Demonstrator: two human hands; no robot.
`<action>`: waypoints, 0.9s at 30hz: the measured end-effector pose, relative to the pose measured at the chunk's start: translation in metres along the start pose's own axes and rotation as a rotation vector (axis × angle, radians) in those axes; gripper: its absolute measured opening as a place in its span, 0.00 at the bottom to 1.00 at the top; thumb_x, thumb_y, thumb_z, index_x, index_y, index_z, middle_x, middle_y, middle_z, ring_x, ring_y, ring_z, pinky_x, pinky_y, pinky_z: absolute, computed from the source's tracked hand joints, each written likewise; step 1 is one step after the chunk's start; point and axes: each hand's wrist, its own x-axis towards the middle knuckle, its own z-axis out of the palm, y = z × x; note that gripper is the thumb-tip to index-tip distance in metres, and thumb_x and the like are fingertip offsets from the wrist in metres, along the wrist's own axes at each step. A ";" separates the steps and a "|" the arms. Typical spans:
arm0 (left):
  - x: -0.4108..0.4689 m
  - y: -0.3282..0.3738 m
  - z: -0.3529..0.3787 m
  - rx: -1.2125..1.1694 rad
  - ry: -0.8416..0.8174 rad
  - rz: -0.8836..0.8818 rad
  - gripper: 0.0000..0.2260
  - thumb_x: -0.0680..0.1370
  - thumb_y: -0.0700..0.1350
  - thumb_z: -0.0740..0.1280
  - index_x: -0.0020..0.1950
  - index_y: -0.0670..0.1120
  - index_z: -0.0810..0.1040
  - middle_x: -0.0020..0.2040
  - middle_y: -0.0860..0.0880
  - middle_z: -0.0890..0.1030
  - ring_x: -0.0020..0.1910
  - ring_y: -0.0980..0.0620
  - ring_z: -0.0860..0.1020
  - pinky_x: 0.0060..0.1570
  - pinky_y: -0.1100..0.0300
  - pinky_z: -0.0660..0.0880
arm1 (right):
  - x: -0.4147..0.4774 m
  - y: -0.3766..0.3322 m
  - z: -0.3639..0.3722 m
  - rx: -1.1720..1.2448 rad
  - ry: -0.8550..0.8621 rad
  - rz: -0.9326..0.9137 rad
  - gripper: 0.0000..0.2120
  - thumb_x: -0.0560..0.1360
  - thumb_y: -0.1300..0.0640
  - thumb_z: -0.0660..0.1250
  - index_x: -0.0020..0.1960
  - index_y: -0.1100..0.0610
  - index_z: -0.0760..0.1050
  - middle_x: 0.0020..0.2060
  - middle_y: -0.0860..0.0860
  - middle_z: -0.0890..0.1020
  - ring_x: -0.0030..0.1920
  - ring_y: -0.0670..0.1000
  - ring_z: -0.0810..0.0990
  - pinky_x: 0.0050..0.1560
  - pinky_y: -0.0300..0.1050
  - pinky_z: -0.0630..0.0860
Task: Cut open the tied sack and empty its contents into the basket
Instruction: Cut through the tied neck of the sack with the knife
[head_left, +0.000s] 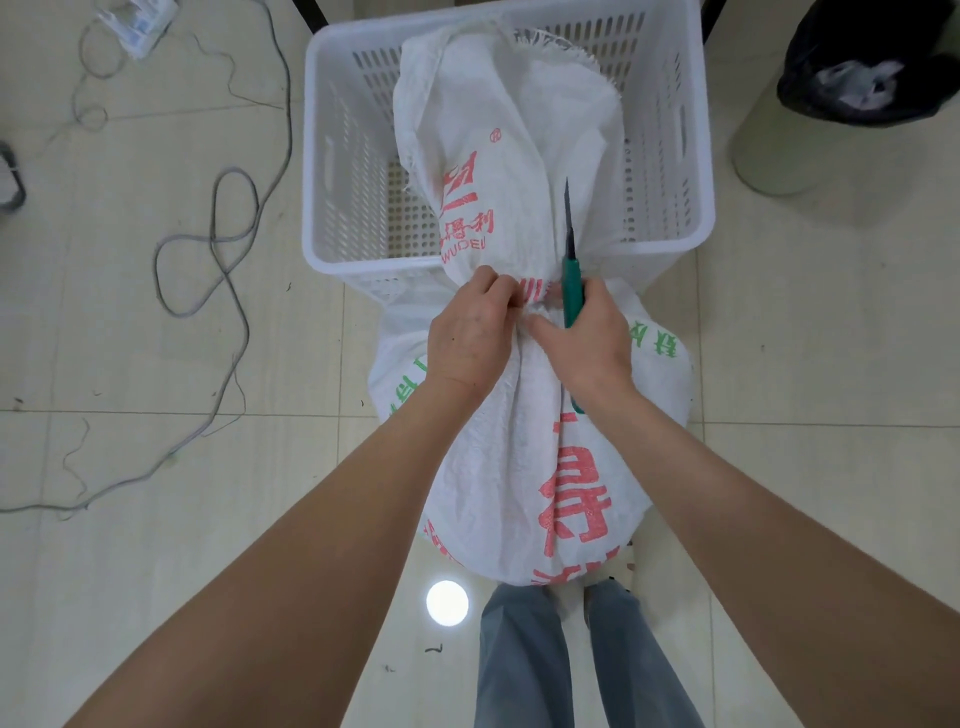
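A white woven sack (519, 457) with red and green print stands on the floor in front of me. Its loose top flap leans over into the white perforated plastic basket (337, 156) beyond it. A red tie (535, 291) cinches the sack's neck. My left hand (470, 332) pinches the neck just beside the tie. My right hand (592, 338) grips a green-handled knife (571, 275) whose dark blade points away from me, up along the sack's flap. Both hands touch at the neck.
Grey cables (218, 260) loop across the tiled floor on the left. A bin with a black bag (872, 67) stands at the upper right. My legs in blue jeans (571, 665) are right behind the sack.
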 end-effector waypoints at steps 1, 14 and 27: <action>0.000 0.000 0.000 -0.001 -0.001 0.001 0.06 0.79 0.40 0.60 0.48 0.41 0.76 0.48 0.45 0.76 0.40 0.46 0.74 0.31 0.55 0.67 | 0.004 -0.002 0.004 0.039 -0.001 0.026 0.21 0.69 0.50 0.73 0.57 0.57 0.71 0.49 0.50 0.79 0.49 0.53 0.78 0.52 0.53 0.76; -0.002 0.000 0.007 -0.019 0.053 0.026 0.05 0.77 0.39 0.62 0.45 0.40 0.77 0.45 0.44 0.76 0.38 0.46 0.74 0.28 0.56 0.66 | 0.016 0.009 0.023 0.196 0.121 0.156 0.17 0.69 0.54 0.71 0.54 0.57 0.71 0.43 0.50 0.79 0.44 0.52 0.79 0.45 0.49 0.77; 0.005 -0.001 0.009 0.001 0.024 0.012 0.06 0.77 0.37 0.62 0.47 0.38 0.77 0.49 0.42 0.77 0.39 0.42 0.76 0.33 0.52 0.74 | 0.015 0.008 0.006 0.336 -0.003 0.185 0.13 0.72 0.57 0.71 0.54 0.57 0.72 0.44 0.53 0.79 0.36 0.48 0.78 0.37 0.42 0.76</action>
